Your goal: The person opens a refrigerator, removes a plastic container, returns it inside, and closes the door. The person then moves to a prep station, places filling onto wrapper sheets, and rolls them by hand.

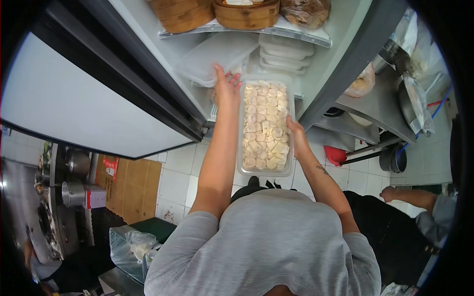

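The shirt [281,241] is grey, the steamers [247,14] brown, the dustpan [335,155] red, the floor tiles [177,186] white.

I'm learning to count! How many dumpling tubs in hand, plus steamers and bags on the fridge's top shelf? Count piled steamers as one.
Dumpling tub: 1
Steamers, each pile as one: 2
Bag: 1
Total: 4

Both bare arms reach forward, the left hand [227,88] with thumb and fingers spread beside the far left corner of the rectangular clear plastic container [265,127], the right hand [297,136], below a tattooed forearm, gripping its right edge.
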{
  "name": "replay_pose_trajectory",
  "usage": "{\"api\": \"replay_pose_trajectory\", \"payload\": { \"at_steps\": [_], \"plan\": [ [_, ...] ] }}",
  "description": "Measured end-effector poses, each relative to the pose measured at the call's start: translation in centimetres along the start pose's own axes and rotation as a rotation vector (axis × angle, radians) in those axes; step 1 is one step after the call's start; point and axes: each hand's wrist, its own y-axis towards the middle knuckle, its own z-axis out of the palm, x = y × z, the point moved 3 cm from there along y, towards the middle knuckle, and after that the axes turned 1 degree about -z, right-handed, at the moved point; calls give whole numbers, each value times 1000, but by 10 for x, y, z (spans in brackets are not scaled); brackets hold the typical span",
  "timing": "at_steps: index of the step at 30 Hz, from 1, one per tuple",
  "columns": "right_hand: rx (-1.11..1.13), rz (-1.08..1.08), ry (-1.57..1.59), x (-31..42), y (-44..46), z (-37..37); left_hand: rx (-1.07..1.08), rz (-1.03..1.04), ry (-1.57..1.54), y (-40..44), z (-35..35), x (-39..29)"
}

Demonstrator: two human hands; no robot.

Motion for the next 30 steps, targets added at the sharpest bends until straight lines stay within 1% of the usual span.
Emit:
{"api": "replay_pose_trajectory", "payload": {
  "at_steps": [3,6,8,12,15,18,21,24,27,30],
  "plan": [
    [17,2,12,1,1,-1,48,64,-177,1,-14,-7],
    [18,-6,38,2,0,1,68,102,-187,6,-21,-14],
    [1,-7,33,2,0,2,141,126,-178,-3,-29,-20],
    [-2,-9,-3,-2,7,-6,228,141,-173,-64,-61,-45],
    [26,7,49,1,5,-4,183,99,-160,-106,-91,-69],
    [92,-5,61,-2,14,-9,257,97,-63,-132,-116,-96],
    [96,32,23,6,14,-5,75,222,15,-130,-148,-124],
    [148,7,-45,13,17,-3,88,308,50,-123,-179,-156],
    [161,27,-82,19,14,2,-32,385,116,-126,-192,-171],
    [188,17,-106,18,19,0,-4,514,323,-137,-195,-183]
  ]
}}
